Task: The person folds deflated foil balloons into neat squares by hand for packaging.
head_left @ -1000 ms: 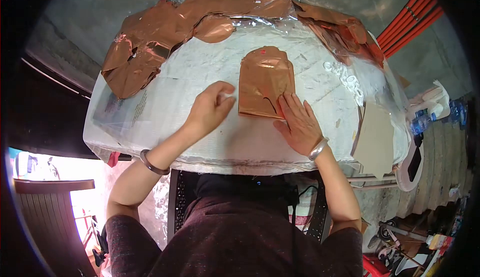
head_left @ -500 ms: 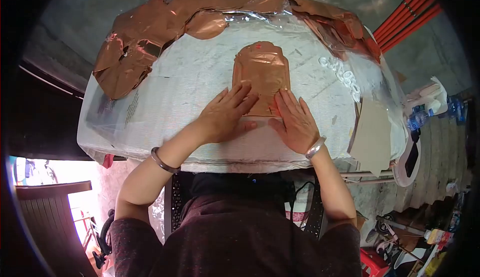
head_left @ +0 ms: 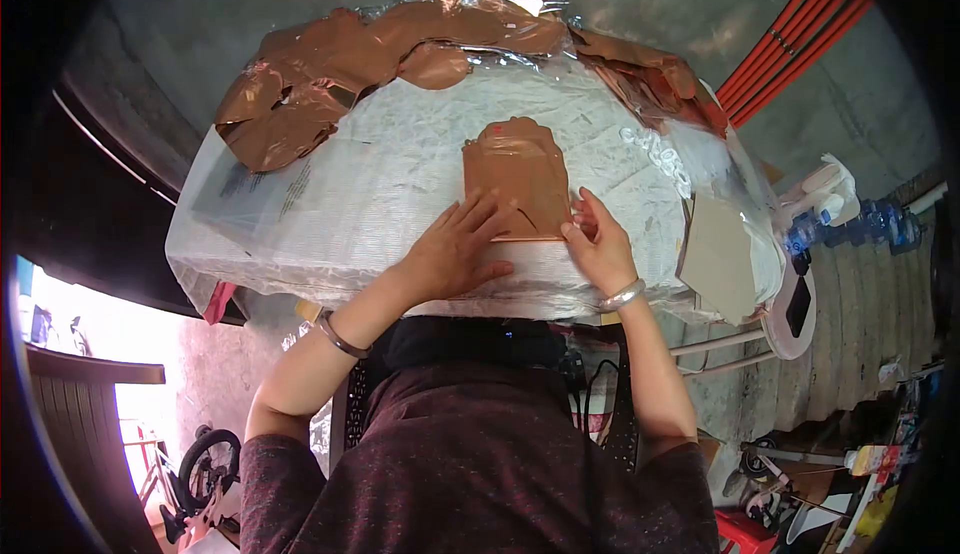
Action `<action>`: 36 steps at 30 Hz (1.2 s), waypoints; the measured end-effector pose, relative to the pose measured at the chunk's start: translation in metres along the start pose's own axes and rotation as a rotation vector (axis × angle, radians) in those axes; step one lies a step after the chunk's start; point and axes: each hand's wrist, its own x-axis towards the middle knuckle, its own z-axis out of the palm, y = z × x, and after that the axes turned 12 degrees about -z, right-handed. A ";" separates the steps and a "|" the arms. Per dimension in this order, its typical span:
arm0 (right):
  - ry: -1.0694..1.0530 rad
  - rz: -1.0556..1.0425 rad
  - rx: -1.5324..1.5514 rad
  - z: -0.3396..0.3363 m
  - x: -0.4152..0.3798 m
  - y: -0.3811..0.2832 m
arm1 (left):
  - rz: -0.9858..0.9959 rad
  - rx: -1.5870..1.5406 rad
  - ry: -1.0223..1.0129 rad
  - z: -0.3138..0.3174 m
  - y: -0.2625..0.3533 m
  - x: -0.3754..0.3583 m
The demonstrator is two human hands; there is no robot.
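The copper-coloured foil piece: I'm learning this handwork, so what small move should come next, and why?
Probably the right hand should pinch the near right corner of the foil piece: its thumb is right by that corner, while the left hand lies flat over the near left part and could steady it. A grip there isn't clearly visible.

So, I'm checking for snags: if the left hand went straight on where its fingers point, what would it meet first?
Likely the copper-coloured piece: the left hand overlaps its lower left corner in view, though contact is hard to judge.
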 end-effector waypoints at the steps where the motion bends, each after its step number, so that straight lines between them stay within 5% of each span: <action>1: 0.003 0.023 -0.104 0.001 0.001 -0.007 | 0.003 0.006 0.009 0.004 -0.002 0.000; 3: 0.013 0.012 -0.216 0.000 0.012 -0.015 | 0.032 -0.305 0.189 0.006 -0.005 0.011; 7: 0.049 0.026 -0.272 0.007 0.007 -0.019 | -0.114 -0.284 0.457 -0.014 -0.006 0.006; 9: 0.000 -0.022 -0.409 0.009 0.003 -0.021 | -0.293 -0.207 0.103 -0.019 -0.005 0.001; 12: 0.023 -0.091 -0.375 0.017 -0.004 -0.026 | -0.186 -0.275 0.319 0.003 -0.007 -0.015; 17: 0.197 -0.075 0.042 0.036 -0.031 -0.034 | -0.322 -0.415 0.272 -0.005 0.019 -0.061; 24: 0.225 -0.052 -0.143 0.039 -0.042 -0.030 | -0.591 -1.037 0.185 0.009 0.031 -0.065; 36: 0.244 -0.053 -0.287 0.037 -0.037 -0.033 | -0.661 -1.097 0.256 0.004 0.040 -0.053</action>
